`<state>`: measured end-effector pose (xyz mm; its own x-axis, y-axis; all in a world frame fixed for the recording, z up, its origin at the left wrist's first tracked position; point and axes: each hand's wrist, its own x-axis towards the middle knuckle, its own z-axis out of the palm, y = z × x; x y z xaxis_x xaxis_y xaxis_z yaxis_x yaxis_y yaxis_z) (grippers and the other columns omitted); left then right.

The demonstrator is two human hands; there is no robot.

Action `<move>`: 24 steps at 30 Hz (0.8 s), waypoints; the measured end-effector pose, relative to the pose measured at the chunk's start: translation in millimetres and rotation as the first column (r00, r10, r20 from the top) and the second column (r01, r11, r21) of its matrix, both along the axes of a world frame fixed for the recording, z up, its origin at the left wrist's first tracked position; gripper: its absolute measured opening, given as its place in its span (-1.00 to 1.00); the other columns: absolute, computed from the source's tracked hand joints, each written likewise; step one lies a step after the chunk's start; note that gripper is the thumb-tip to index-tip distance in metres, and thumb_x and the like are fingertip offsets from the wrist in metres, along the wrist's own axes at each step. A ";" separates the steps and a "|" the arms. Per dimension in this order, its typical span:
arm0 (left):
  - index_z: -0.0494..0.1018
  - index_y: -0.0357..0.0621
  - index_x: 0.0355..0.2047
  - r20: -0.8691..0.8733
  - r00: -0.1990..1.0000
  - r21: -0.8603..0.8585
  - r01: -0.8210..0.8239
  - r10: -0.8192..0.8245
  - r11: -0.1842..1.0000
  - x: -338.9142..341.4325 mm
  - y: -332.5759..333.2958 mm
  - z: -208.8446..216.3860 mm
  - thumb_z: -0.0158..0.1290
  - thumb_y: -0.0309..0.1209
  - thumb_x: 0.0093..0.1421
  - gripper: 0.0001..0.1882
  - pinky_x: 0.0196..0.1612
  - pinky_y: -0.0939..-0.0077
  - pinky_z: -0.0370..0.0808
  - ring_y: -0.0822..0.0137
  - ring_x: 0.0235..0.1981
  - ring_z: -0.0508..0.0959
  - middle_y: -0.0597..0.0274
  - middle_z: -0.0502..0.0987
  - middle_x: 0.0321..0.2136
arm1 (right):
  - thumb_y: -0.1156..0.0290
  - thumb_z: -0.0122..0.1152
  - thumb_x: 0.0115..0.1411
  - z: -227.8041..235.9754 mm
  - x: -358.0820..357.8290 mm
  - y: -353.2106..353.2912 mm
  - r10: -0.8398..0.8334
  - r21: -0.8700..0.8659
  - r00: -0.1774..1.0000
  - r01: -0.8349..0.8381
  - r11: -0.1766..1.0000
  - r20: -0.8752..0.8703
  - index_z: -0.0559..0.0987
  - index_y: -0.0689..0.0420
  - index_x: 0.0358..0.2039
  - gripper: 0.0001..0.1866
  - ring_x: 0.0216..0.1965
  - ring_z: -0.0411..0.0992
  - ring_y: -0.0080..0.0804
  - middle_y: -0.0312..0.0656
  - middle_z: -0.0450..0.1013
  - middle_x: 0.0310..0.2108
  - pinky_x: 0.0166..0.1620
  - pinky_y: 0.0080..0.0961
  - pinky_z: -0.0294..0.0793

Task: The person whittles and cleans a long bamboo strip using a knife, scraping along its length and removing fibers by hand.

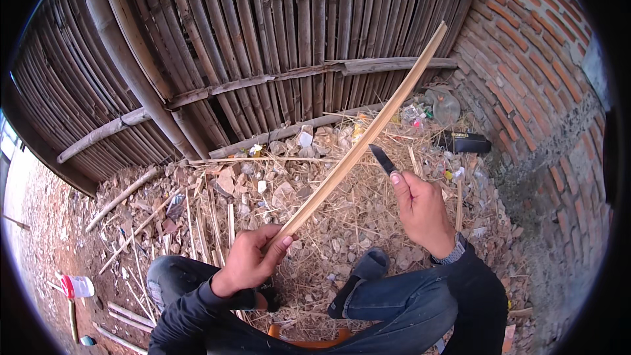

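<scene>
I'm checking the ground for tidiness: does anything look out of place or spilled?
Yes, litter: colourful scraps and a black object lie among the rubble near the brick wall, seemingly discarded. The pale strip in the left hand looks bowed, perhaps from the lens.

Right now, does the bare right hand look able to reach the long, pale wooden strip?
Probably yes: the right hand holds a black-bladed knife whose tip appears near the strip, with nothing visible between.
</scene>
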<state>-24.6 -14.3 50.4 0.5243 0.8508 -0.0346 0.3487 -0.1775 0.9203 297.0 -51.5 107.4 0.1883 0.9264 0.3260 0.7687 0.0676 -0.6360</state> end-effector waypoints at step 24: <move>0.62 -0.26 -0.24 0.071 0.996 -0.107 -0.038 0.046 0.994 -7.2 5.4 3.3 0.16 -0.30 0.45 -0.76 -0.52 0.51 0.35 0.56 -0.60 0.43 0.37 0.50 -0.64 | 0.21 0.03 0.56 -13.0 7.3 15.1 0.012 0.071 0.987 -0.001 0.998 -0.160 0.42 0.25 -0.49 -0.53 -0.69 0.14 -0.48 -0.18 0.17 -0.74 -0.56 -0.31 0.13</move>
